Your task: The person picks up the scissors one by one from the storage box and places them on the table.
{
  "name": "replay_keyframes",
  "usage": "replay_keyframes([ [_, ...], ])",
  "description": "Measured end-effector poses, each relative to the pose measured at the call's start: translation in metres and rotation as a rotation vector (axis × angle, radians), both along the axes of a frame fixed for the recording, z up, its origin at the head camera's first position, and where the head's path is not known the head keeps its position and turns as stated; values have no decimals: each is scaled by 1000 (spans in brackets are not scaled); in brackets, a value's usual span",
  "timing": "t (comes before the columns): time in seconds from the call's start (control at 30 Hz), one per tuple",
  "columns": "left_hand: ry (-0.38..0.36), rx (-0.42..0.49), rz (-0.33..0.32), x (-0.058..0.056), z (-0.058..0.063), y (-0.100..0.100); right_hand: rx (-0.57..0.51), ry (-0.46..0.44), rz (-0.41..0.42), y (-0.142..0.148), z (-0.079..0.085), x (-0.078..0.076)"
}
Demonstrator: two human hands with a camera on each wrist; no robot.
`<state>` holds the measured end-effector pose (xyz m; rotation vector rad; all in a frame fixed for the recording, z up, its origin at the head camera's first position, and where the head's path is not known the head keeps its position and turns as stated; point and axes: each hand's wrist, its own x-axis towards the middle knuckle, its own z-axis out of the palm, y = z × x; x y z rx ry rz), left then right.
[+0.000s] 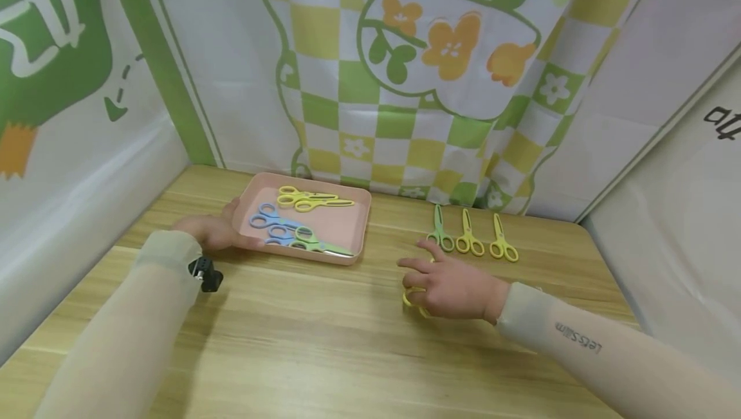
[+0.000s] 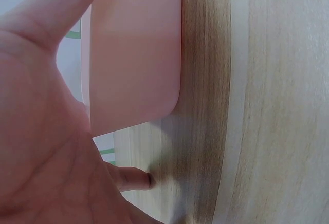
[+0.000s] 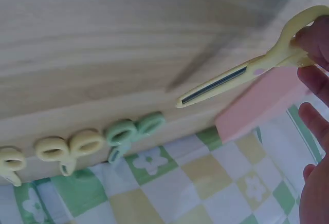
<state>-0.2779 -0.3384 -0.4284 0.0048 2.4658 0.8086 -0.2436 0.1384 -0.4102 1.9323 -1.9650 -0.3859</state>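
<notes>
My left hand (image 1: 211,231) rests with spread fingers against the near left corner of a pink tray (image 1: 350,226). In the left wrist view, its palm and thumb lie along the wall of the tray (image 2: 136,54). To the tray's right, over the table, my right hand (image 1: 454,287) grips yellow scissors by a handle loop. The right wrist view shows these scissors (image 3: 221,86) with the blades together, pointing away from the fingers. Inside the tray lie yellow scissors (image 1: 324,204), blue scissors (image 1: 269,216) and green scissors (image 1: 315,243).
Green scissors (image 1: 440,229) and two pairs of yellow scissors, one in the middle (image 1: 469,235) and one at the right (image 1: 503,239), lie in a row near the table's back edge. Behind the wooden table (image 1: 324,342) hangs a checked curtain (image 1: 359,91); white walls flank it.
</notes>
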Motion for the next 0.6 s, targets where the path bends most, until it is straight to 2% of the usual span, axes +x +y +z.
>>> replay_keyframes([
  [0.2,7,8,-6,-12,-17,-10,34,59,30,11,-13,5],
  [0.3,10,14,-11,-14,-21,-11,53,83,32,13,-16,8],
  [0.4,6,10,-16,-14,-22,-12,70,28,6,16,-17,12],
  [0.47,4,8,-17,-14,-22,-12,62,-47,-72,19,-16,16],
  [0.5,7,9,-18,-14,-22,-12,46,-95,-143,20,-16,19],
  [0.53,8,7,-18,-15,-22,-13,15,-142,-232,22,-16,22],
  [0.6,7,3,-17,-14,-21,-12,-44,-262,-472,24,-18,30],
])
